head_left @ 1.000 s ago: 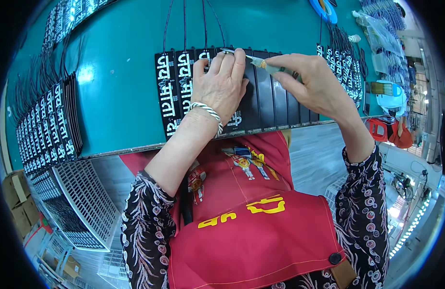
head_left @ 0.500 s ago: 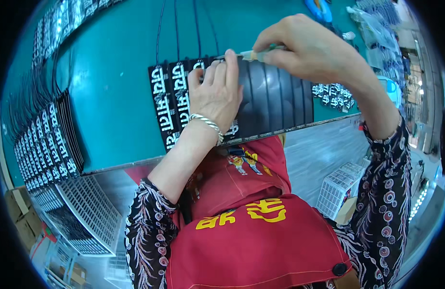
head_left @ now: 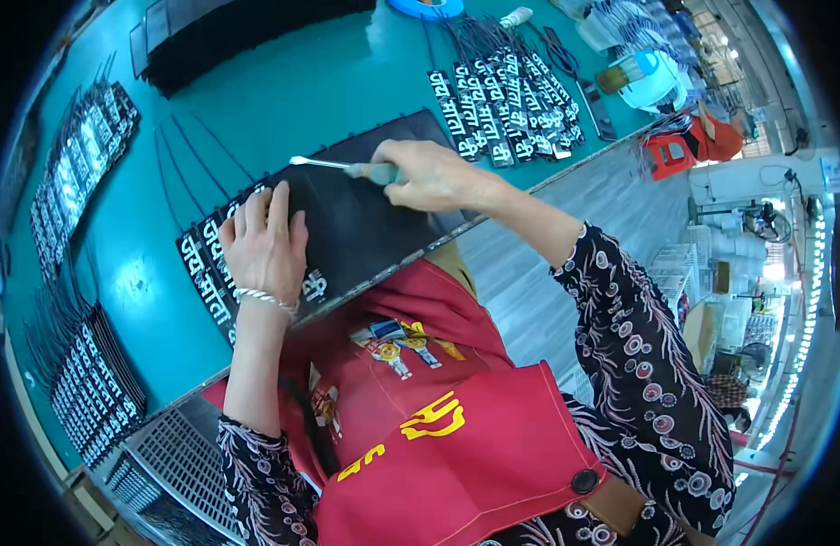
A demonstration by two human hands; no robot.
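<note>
My left hand (head_left: pixel 263 241) lies flat, fingers spread, on a row of black strips (head_left: pixel 365 223) with white lettering at the near edge of the teal table (head_left: pixel 283 100). My right hand (head_left: pixel 434 175) grips a thin metal tool with a grey-green handle (head_left: pixel 343 166). Its tip points left, just above the strips and beyond my left fingertips. Some strips under my left hand show white characters; those on the right are plain black.
More lettered black strips (head_left: pixel 506 100) lie fanned at the far right, others in rows at the left (head_left: pixel 88 382) and upper left (head_left: pixel 79 173). A blue tape roll (head_left: pixel 426 7) sits at the far edge. A white crate (head_left: pixel 165 464) stands below the table.
The view has swung, so the table now runs diagonally. My right hand with the tool has come down from the strips' far edge to lie across them. My left hand stays pressed on them.
</note>
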